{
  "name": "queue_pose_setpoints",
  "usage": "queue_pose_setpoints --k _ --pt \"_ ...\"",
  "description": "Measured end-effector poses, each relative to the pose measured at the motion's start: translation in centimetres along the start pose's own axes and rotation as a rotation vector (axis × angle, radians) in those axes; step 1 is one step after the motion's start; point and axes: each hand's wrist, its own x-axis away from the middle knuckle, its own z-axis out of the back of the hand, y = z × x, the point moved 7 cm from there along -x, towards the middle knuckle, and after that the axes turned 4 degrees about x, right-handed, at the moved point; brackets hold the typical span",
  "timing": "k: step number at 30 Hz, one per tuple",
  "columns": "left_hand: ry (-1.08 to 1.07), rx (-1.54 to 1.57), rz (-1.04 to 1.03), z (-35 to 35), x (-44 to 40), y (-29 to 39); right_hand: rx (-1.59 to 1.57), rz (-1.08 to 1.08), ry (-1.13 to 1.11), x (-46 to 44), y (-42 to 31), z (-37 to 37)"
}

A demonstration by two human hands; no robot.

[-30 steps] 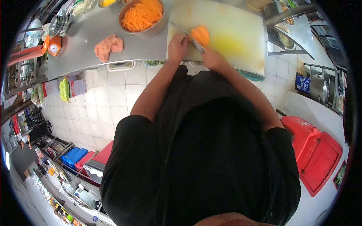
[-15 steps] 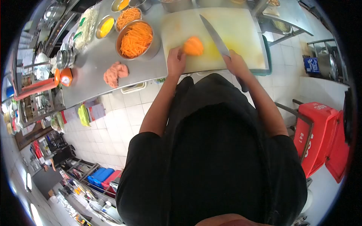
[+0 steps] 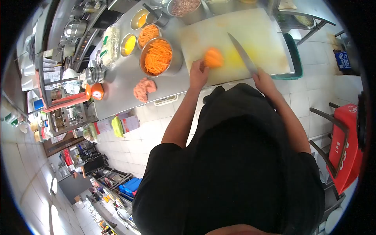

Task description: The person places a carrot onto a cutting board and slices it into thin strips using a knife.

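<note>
My left hand (image 3: 199,74) is at the cutting board's near left part, its fingers curled against the near-left edge of a rounded, ridged orange vegetable (image 3: 214,57). Blur hides that vegetable's exact kind. A long-bladed chef's knife (image 3: 242,52) is in my right hand (image 3: 266,81), which is wrapped round its handle. The blade lies slanted over the white cutting board (image 3: 254,23), tip pointing away and to the left, well apart from the vegetable. Yellow stains the board between them. Left of the board stands a metal pot (image 3: 176,62) heaped with shredded carrot (image 3: 158,57).
Smaller bowls hold more carrot shreds (image 3: 149,35) and yellow liquid (image 3: 129,45). A crumpled pink cloth-like lump (image 3: 144,89) lies near the counter edge. An orange kitchen scale (image 3: 97,91) sits far left. A green tub (image 3: 296,58) shows beneath the board's right side.
The whole view has shifted, so the counter appears farther right and lower. My left hand has come slightly closer to the orange vegetable. The knife stays in my right hand over the board.
</note>
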Motion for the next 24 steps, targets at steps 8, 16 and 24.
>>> queue_pose_setpoints --k 8,16,24 --pt "0.02 0.097 -0.048 -0.7 -0.1 0.5 -0.094 0.038 -0.013 -0.2 1.1 -0.2" --pt "0.012 -0.042 -0.047 -0.7 0.5 1.7 -0.064 0.076 -0.096 1.0 0.7 2.4" --pt "0.077 -0.071 -0.03 -0.8 0.7 2.5 -0.054 0.084 -0.162 0.7 2.0 4.3"
